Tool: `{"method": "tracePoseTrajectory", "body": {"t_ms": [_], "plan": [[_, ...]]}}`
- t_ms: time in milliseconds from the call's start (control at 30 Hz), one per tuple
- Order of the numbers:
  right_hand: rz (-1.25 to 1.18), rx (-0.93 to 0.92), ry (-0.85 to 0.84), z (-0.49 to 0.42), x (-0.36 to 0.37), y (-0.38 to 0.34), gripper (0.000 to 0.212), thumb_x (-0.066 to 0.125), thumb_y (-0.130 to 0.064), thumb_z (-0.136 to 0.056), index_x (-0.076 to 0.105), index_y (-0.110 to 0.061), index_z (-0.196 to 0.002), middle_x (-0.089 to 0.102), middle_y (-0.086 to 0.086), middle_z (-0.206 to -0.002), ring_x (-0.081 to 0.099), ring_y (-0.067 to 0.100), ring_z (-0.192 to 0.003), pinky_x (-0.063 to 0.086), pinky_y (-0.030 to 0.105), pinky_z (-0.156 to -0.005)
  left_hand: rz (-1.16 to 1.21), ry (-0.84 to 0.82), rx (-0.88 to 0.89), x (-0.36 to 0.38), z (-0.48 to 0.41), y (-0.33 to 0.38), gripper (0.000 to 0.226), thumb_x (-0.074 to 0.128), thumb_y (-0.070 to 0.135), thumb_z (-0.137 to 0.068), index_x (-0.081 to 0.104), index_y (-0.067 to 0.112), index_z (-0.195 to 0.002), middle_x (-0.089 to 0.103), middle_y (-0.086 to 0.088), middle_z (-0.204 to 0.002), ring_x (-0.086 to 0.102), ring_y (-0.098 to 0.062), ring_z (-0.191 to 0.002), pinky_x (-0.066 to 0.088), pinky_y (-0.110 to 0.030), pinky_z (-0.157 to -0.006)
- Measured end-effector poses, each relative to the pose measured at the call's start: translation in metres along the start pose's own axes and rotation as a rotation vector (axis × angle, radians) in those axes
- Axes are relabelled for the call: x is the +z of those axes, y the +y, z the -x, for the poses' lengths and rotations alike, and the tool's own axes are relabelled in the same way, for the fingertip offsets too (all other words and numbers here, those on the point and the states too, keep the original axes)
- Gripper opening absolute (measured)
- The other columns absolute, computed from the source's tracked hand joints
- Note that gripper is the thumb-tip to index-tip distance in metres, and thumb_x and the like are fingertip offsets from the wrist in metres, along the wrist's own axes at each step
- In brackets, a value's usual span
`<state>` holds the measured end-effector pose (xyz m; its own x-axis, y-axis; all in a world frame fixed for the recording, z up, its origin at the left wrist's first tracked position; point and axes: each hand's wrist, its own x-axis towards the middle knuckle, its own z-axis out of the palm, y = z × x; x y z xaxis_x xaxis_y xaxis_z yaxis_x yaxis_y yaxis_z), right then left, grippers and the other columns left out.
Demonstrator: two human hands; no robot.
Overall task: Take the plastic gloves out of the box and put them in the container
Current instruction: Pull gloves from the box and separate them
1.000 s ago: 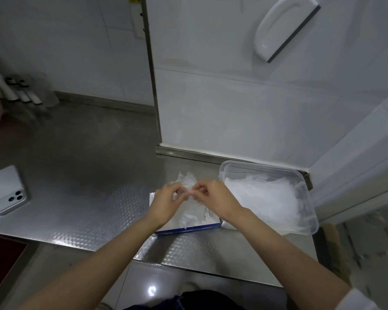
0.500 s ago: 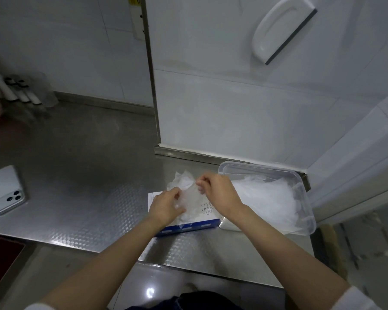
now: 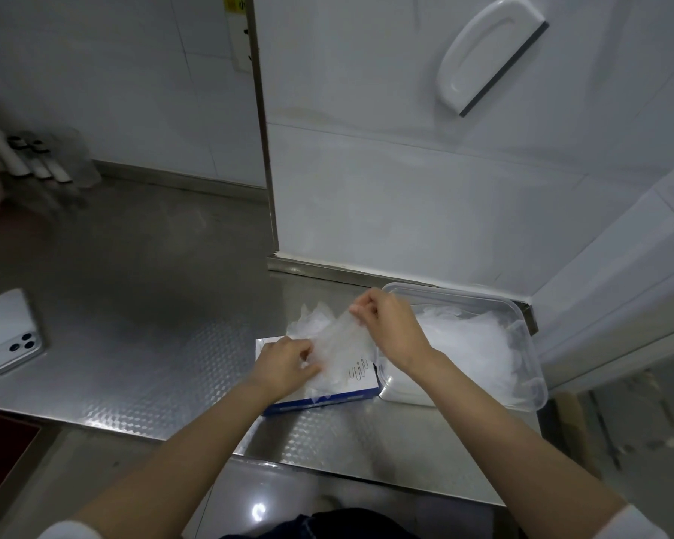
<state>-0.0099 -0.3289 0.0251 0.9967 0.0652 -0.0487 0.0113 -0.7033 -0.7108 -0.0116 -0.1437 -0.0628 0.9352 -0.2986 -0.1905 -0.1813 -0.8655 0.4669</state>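
Both hands over box (image 3: 316,398) on steel worktop (image 3: 152,324): right hand (image 3: 393,328) pinches a clear plastic glove (image 3: 343,348), left hand (image 3: 283,367) grips its lower end; glove-filled container (image 3: 522,383) just right, phone (image 3: 8,332) far left.

Clear glove (image 3: 341,350) stretched above box (image 3: 360,390), beside glove-filled container (image 3: 532,387)

Steel counter (image 3: 133,305) with a phone (image 3: 10,332) at left, glove box (image 3: 327,400) just beside clear container (image 3: 537,383).

I see the left hand (image 3: 285,367) and right hand (image 3: 390,328) bare, forearms bare up to a white left sleeve (image 3: 69,530) and white right sleeve (image 3: 627,525); dark blue denim trousers (image 3: 320,525) below.
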Motion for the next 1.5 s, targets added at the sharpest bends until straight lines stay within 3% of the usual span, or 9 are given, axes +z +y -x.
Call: {"method": "tracePoseTrajectory", "body": {"t_ms": [167,300,467,633,767,867,1000,1233,1500], "plan": [[0.060,0.018,-0.112,0.005,-0.001,0.014,0.012,0.067,-0.020,-0.086,0.069,-0.009,-0.091,0.069,0.000,-0.086,0.063,0.012,-0.080,0.051,0.028,-0.077,-0.038,0.072,0.061,-0.001,0.005,-0.003,0.023,0.059,0.034,-0.088,0.056,0.021,-0.107,0.057,0.007,-0.113,0.046,-0.014,-0.112,0.028,-0.029,-0.098],[-0.011,-0.006,-0.114,0.008,0.001,0.011,0.010,0.068,-0.016,-0.086,0.072,-0.007,-0.089,0.068,-0.002,-0.082,0.061,0.007,-0.074,0.047,0.015,-0.071,-0.150,0.033,0.060,-0.003,0.008,-0.006,0.057,0.062,0.043,-0.084,0.043,0.027,-0.135,0.039,0.013,-0.142,0.027,-0.010,-0.136,0.009,-0.032,-0.112],[-0.028,-0.033,-0.065,0.003,-0.005,0.004,0.005,0.069,-0.015,-0.085,0.071,-0.013,-0.081,0.063,-0.008,-0.065,0.059,-0.001,-0.060,0.047,0.009,-0.062,-0.147,-0.058,0.039,-0.007,0.005,-0.005,0.058,0.054,0.053,-0.088,0.039,0.030,-0.139,0.037,0.013,-0.147,0.031,-0.010,-0.135,0.015,-0.033,-0.110],[0.017,0.041,-0.239,-0.004,-0.020,0.010,0.012,0.078,-0.003,-0.073,0.070,0.002,-0.080,0.062,-0.009,-0.059,0.056,-0.002,-0.051,0.054,0.024,-0.066,-0.188,-0.071,0.057,-0.008,0.004,-0.008,0.045,0.044,0.046,-0.095,0.042,0.030,-0.137,0.039,0.014,-0.145,0.032,-0.009,-0.134,0.022,-0.033,-0.108],[0.056,0.113,-0.407,-0.006,-0.027,0.007,0.031,0.080,-0.025,-0.074,0.065,-0.009,-0.097,0.053,-0.014,-0.074,0.051,-0.001,-0.071,0.040,0.003,-0.065,-0.242,-0.069,0.025,-0.003,0.003,-0.006,0.046,0.051,0.042,-0.092,0.043,0.031,-0.136,0.040,0.015,-0.142,0.033,-0.010,-0.132,0.024,-0.034,-0.108],[0.036,0.076,-0.285,-0.004,-0.017,0.007,0.024,0.070,-0.038,-0.082,0.069,-0.016,-0.092,0.062,-0.012,-0.084,0.056,-0.001,-0.077,0.041,0.004,-0.062,-0.248,-0.061,0.020,-0.002,0.002,-0.004,0.046,0.054,0.042,-0.089,0.044,0.032,-0.134,0.042,0.015,-0.139,0.035,-0.011,-0.130,0.026,-0.034,-0.105],[0.030,0.013,-0.139,-0.003,-0.005,0.004,0.014,0.064,-0.015,-0.088,0.072,-0.005,-0.081,0.072,0.004,-0.080,0.066,0.013,-0.074,0.053,0.025,-0.075,-0.238,-0.065,0.018,-0.005,0.003,-0.001,0.046,0.056,0.041,-0.088,0.045,0.032,-0.132,0.042,0.015,-0.138,0.035,-0.011,-0.129,0.027,-0.033,-0.104],[-0.039,-0.048,0.084,-0.005,-0.028,-0.007,0.029,0.054,-0.002,-0.090,0.057,-0.018,-0.065,0.058,-0.004,-0.062,0.053,0.004,-0.058,0.045,0.018,-0.063,-0.215,-0.102,-0.001,-0.010,0.004,0.000,0.048,0.060,0.042,-0.085,0.045,0.031,-0.130,0.042,0.014,-0.138,0.035,-0.012,-0.128,0.027,-0.034,-0.104],[-0.155,-0.129,0.387,-0.018,-0.082,-0.023,0.018,0.053,0.000,-0.089,0.058,-0.010,-0.075,0.055,-0.004,-0.065,0.052,0.011,-0.060,0.044,0.020,-0.061,-0.233,-0.154,-0.001,-0.013,0.004,0.007,0.046,0.060,0.035,-0.086,0.045,0.026,-0.128,0.042,0.010,-0.137,0.035,-0.014,-0.128,0.030,-0.035,-0.102]]}}
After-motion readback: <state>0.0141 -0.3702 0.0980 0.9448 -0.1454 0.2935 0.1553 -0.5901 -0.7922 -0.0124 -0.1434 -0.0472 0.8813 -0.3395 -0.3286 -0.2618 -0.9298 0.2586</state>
